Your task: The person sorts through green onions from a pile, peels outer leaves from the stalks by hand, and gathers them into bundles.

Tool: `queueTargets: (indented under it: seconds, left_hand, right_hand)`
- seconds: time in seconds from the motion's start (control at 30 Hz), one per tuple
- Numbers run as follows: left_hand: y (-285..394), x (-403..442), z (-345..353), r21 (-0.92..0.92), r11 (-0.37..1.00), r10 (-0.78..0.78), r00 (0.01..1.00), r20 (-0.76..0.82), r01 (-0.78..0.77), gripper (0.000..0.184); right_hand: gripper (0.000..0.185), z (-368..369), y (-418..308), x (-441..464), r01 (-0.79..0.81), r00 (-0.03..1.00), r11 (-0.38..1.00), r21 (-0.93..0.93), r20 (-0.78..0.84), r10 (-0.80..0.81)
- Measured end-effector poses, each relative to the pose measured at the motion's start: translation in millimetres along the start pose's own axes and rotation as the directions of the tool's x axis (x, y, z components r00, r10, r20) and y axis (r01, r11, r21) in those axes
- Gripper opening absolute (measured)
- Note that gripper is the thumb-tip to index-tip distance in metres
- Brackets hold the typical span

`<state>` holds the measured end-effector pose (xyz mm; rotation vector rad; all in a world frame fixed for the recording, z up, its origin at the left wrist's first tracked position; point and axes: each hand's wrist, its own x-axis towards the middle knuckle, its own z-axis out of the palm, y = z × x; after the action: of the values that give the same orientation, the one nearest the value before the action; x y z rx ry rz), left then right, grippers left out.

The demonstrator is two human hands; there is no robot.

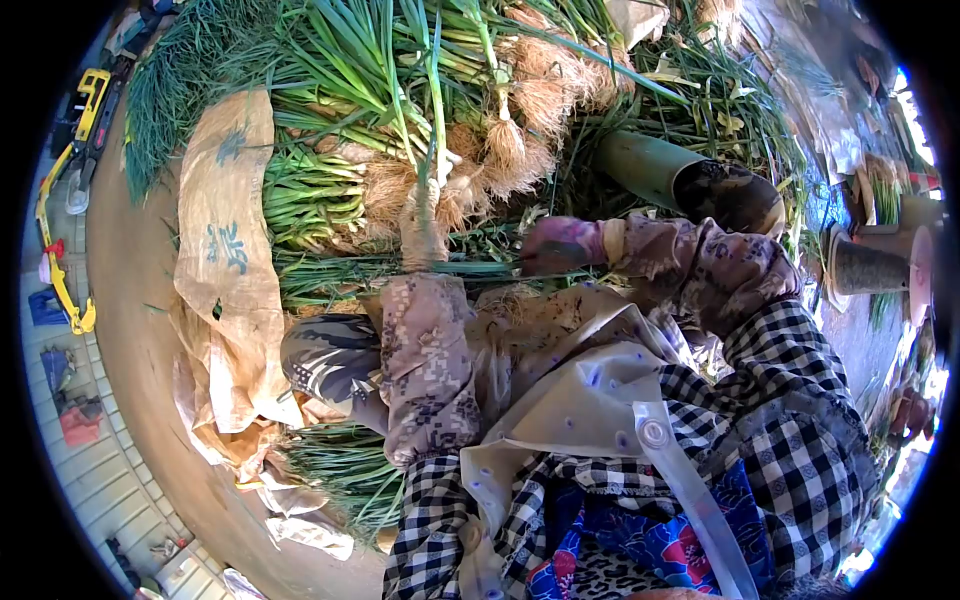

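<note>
My left hand [424, 222], in a light, dirty glove, is at the centre. Its blurred fingers are closed around the pale lower stem of a plant that looks like green garlic [436, 110], leaves pointing away from me. To its right, my right hand [562, 246], in a pink-purple glove, is curled and smeared by motion. A long green leaf [480, 268] reaches its fingertips; what it holds, if anything, is hidden. Just beyond both hands lie more green garlic plants, their bushy tan roots [520, 160] toward me.
A printed tan sack [228, 240] lies at left beside cut leaves [350, 475]. My green boot [650, 168] stands at right among loose greens [725, 110]. A clear plastic apron [560, 400] covers my lap. Yellow-framed equipment [62, 230] is at far left, a spool-shaped stand [875, 268] at far right.
</note>
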<state>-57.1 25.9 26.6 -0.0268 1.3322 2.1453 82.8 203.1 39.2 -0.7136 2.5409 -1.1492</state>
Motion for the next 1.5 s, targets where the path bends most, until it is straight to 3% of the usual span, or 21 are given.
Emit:
queueTargets:
  seconds: [0.07, 0.23, 0.3, 0.37, 0.53, 0.6, 0.67, 0.73, 0.8, 0.83, 0.87, 0.9, 0.93, 1.0, 1.03, 1.13, 1.23, 1.27, 1.3, 1.4, 1.5]
  left_hand:
    - [2, 6, -5, 0.058, 0.998, 0.003, 1.000, -0.020, -0.002, 0.021]
    - [14, -2, 1, 0.083, 0.997, 0.005, 0.998, -0.070, 0.001, 0.016]
    - [2, 5, -4, 0.143, 0.988, -0.056, 0.997, -0.053, 0.063, 0.020]
    - [5, -7, 16, 0.228, 0.967, -0.098, 0.992, -0.084, 0.115, 0.024]
    - [-25, -6, 14, 0.270, 0.953, 0.171, 0.979, -0.106, -0.138, 0.017]
    - [-3, -25, 17, 0.341, 0.940, 0.116, 0.951, -0.287, -0.011, 0.018]
    - [8, -41, 6, 0.179, 0.982, 0.090, 0.978, -0.190, -0.056, 0.013]
    - [6, -52, -3, 0.155, 0.988, -0.015, 0.999, 0.033, 0.010, 0.018]
    - [-1, -57, 15, 0.285, 0.927, -0.298, 0.941, 0.163, 0.244, 0.034]
    - [-36, -40, -1, 0.729, 0.679, -0.025, 0.991, 0.135, -0.082, 0.041]
    - [-67, -26, -13, 0.945, 0.156, 0.229, 0.941, 0.248, -0.287, 0.050]
    - [-57, -31, 7, 0.836, 0.414, 0.397, 0.898, 0.189, -0.359, 0.056]
    - [-45, -38, 24, 0.651, 0.615, 0.527, 0.846, 0.081, -0.445, 0.063]
    - [-11, -45, 39, 0.223, 0.933, 0.247, 0.953, 0.175, -0.282, 0.068]
    - [0, -48, 44, -0.014, 0.999, 0.047, 0.967, 0.252, -0.045, 0.070]
    - [-16, -18, 8, -0.301, 0.839, -0.198, 0.769, 0.608, 0.454, 0.045]
    - [19, -40, 25, -0.215, 0.899, -0.215, 0.812, 0.542, 0.381, 0.028]
    - [31, -45, 26, -0.213, 0.917, -0.189, 0.837, 0.513, 0.338, 0.027]
    - [42, -51, 27, -0.217, 0.937, -0.146, 0.869, 0.472, 0.275, 0.027]
    - [84, -63, 28, -0.244, 0.970, 0.092, 0.946, 0.311, -0.014, 0.027]
    - [130, -73, 36, -0.223, 0.906, 0.394, 0.908, 0.139, -0.359, 0.026]
  right_hand:
    - [0.025, 52, 109, -55, -0.139, 0.902, 0.881, -0.452, 0.310, 0.301]
    - [0.022, 13, 99, -52, -0.309, 0.723, 0.680, -0.665, 0.301, 0.622]
    - [0.025, -18, 56, -15, -0.317, 0.948, 0.863, -0.394, -0.121, 0.293]
    - [0.025, -46, 16, 24, -0.275, 0.814, 0.703, 0.656, -0.230, 0.533]
    - [0.025, -62, -3, 78, -0.025, 0.747, 0.610, 0.792, -0.391, 0.538]
    - [0.028, -71, 50, 85, 0.560, 0.632, -0.151, 0.815, -0.302, 0.714]
    - [0.026, -98, 78, 66, 0.360, 0.560, 0.527, 0.770, -0.630, 0.538]
    - [0.023, -118, 61, 49, -0.016, 0.645, 0.611, 0.791, -0.459, 0.611]
    - [0.019, -116, 38, 52, 0.096, 0.649, 0.722, 0.685, -0.593, 0.476]
    - [0.019, -111, 34, 56, 0.118, 0.667, 0.787, 0.605, -0.636, 0.389]
    - [0.019, -104, 29, 58, 0.143, 0.683, 0.843, 0.519, -0.668, 0.296]
    - [0.020, -103, 7, 58, -0.112, 0.669, 0.881, 0.460, -0.621, 0.409]
    - [0.018, -97, -5, 58, -0.134, 0.695, 0.982, 0.130, -0.694, 0.187]
    - [0.016, -83, -13, 58, -0.017, 0.840, 0.971, 0.240, -0.524, 0.144]
    - [0.018, -78, 3, 62, 0.110, 0.886, 0.990, 0.092, -0.461, -0.056]
    - [0.022, -80, -8, 78, -0.312, 0.761, 0.950, 0.028, -0.591, 0.268]
    - [0.033, -47, 74, 113, -0.319, 0.671, 0.913, 0.254, -0.620, 0.407]
    - [0.037, -46, 75, 119, -0.614, 0.666, 0.789, -0.021, -0.550, 0.504]
    - [0.036, -35, 81, 119, -0.529, 0.653, 0.824, 0.204, -0.522, 0.549]
    - [0.016, -34, 93, 111, -0.356, 0.838, 0.934, -0.028, -0.452, 0.306]
    - [0.014, -82, 68, 88, -0.302, 0.731, 0.844, 0.443, -0.461, 0.504]
